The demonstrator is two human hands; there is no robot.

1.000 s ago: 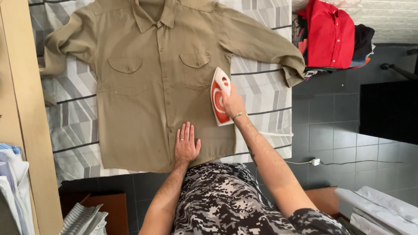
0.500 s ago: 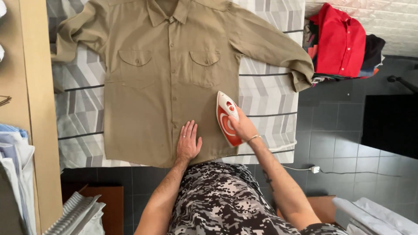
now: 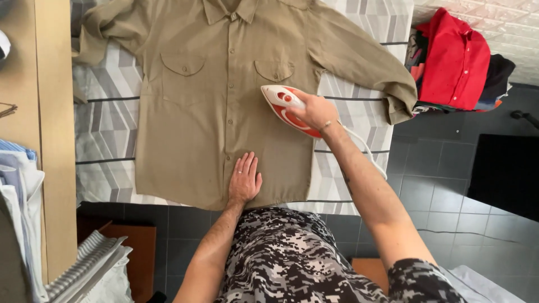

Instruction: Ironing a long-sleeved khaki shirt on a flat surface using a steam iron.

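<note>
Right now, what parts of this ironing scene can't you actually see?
Head view only:
- Iron: its handle is hidden by the right hand; its soleplate faces down on the shirt.
- Shirt collar: cut off by the top edge.
- Fabric under the left hand: covered.
- Clothes pile: lower garments buried.

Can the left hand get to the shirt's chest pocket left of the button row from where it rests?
Probably yes. The left hand lies flat on the khaki shirt near the hem; only bare fabric lies between it and that pocket. The iron is off to the other side.

Bright even daylight, soft shadows, perhaps edge-warped
</note>
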